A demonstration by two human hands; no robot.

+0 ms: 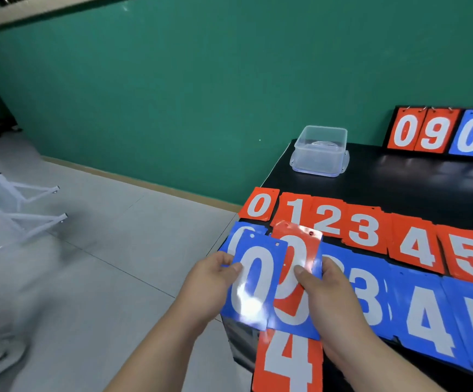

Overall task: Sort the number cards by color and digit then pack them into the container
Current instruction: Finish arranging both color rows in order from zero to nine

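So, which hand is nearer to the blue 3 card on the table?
Right. The right hand covers the left edge of the blue 3 card; the left hand is further left, past the held cards.

Plain workroom: green wall [173,80], grey tiled floor [102,250], black table [399,179], white stand legs [39,188].

Both forearms are bare down to the left hand [210,281] and right hand [331,301].

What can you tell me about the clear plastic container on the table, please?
The container is a clear, square-ish plastic box with rounded corners. Its wider flange with side tabs sits at the bottom, on the black table near its far left corner. It stands level, apart from the number cards; none show inside.
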